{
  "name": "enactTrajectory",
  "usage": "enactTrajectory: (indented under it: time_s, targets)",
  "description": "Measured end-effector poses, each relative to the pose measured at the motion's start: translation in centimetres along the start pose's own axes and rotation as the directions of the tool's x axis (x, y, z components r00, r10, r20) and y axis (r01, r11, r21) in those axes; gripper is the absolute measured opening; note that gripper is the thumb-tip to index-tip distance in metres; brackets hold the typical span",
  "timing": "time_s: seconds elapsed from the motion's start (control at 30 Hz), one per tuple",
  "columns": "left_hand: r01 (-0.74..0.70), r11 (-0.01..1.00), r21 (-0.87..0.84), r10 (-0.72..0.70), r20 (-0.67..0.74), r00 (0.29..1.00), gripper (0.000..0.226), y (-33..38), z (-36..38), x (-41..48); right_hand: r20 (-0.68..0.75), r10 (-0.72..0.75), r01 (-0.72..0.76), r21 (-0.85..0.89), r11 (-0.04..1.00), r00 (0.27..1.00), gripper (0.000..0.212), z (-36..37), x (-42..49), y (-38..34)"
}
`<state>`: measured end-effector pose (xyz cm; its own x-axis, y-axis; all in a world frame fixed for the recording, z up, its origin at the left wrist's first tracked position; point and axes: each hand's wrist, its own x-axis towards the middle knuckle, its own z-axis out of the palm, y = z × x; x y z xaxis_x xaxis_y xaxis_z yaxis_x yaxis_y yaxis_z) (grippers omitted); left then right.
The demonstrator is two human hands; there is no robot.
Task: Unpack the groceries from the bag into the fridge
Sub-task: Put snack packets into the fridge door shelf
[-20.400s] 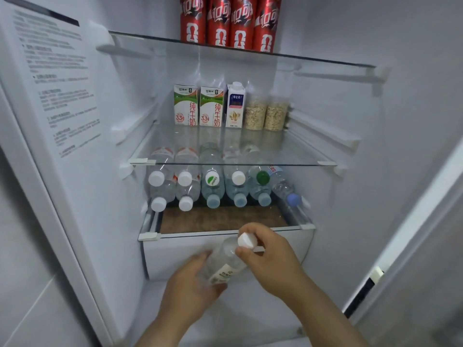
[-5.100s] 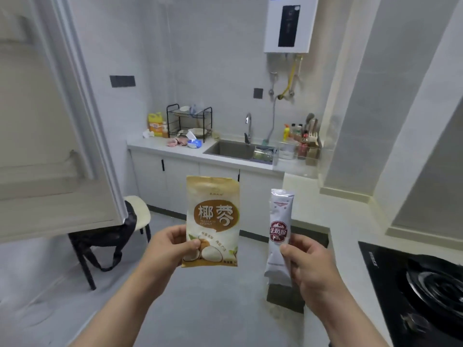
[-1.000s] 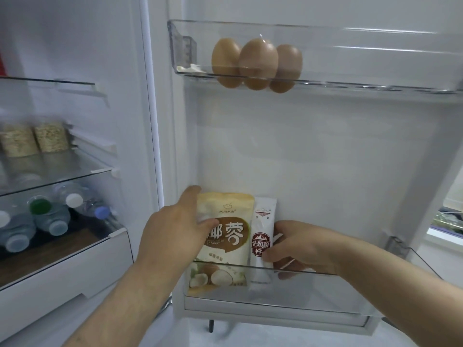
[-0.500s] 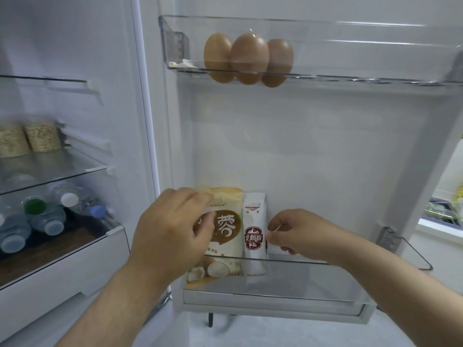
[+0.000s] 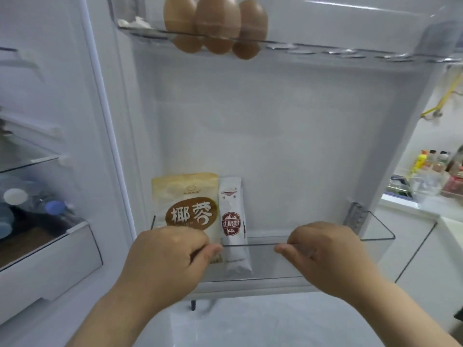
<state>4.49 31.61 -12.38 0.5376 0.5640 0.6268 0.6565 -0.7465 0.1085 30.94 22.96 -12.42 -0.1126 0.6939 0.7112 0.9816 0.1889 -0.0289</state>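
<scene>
A beige coconut packet [image 5: 186, 196] and a slim white milk-powder stick [image 5: 230, 209] stand upright side by side at the left end of the clear lower door bin [image 5: 375, 237] of the fridge. My left hand [image 5: 165, 259] hovers in front of the coconut packet's lower part, fingers loosely curled, thumb near the bin's rim, holding nothing. My right hand [image 5: 325, 251] is level with the rim to the right of the stick, also loosely curled and empty. The grocery bag is out of view.
Three brown eggs [image 5: 215, 23] sit in the upper door shelf [image 5: 325, 46]. Inside the fridge at left lie water bottles [image 5: 15, 196] above a white drawer [image 5: 50, 259]. A kitchen counter [image 5: 413, 204] with bottles shows past the door at right.
Both hands have let go of the packet and the stick and drawn back from the door bin. The two items stay standing in the bin.
</scene>
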Motion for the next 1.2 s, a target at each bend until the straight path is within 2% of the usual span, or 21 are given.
enactTrajectory:
  time_s: [0.23, 0.33, 0.43, 0.53, 0.7, 0.9, 1.07, 1.2]
  targets:
    - [0.075, 0.996, 0.039, -0.073, -0.045, 0.996, 0.043, 1.3, -0.4, -0.3, -0.129, -0.089, 0.090, 0.002, 0.996, 0.988, 0.049, 1.1, -1.0, 0.0]
    - [0.054, 0.998, 0.036, -0.053, -0.028, 0.998, 0.043, 1.7, -0.5, -0.6, -0.135, -0.149, 0.137, -0.093, 0.986, 0.980, 0.038, 1.1, -1.8, 0.3]
    - [0.070, 0.997, -0.008, -0.070, -0.026, 0.997, 0.036, 2.7, -0.6, -0.7, -0.115, -0.130, 0.117, -0.110, 0.987, 0.985, 0.014, 0.5, -3.4, 1.3]
    - [0.056, 0.993, -0.099, -0.062, -0.055, 0.997, 0.035, 5.1, 0.0, -0.8, -0.091, -0.050, 0.041, -0.099, 0.994, 0.995, 0.034, -1.6, -5.3, 3.1]
    - [-0.067, 0.978, -0.200, 0.069, 0.002, 0.998, 0.042, 11.8, 1.2, 0.9, 0.020, 0.072, -0.071, -0.074, 0.995, 0.997, 0.033, -6.8, -9.3, 6.8]
    - [-0.126, 0.947, -0.294, 0.173, 0.139, 0.975, 0.043, 21.2, 2.6, 4.0, 0.101, 0.241, -0.227, -0.132, 0.965, 0.965, 0.031, -13.9, -15.1, 11.5]
    - [-0.233, 0.952, -0.198, 0.278, 0.249, 0.928, 0.049, 28.8, 5.2, 5.6, 0.195, 0.494, -0.432, -0.288, 0.855, 0.847, 0.039, -20.2, -21.0, 14.8]
    - [-0.264, 0.922, -0.282, 0.346, 0.299, 0.889, 0.048, 35.2, 7.6, 6.3, 0.195, 0.648, -0.558, -0.366, 0.745, 0.737, 0.045, -25.7, -26.0, 16.7]
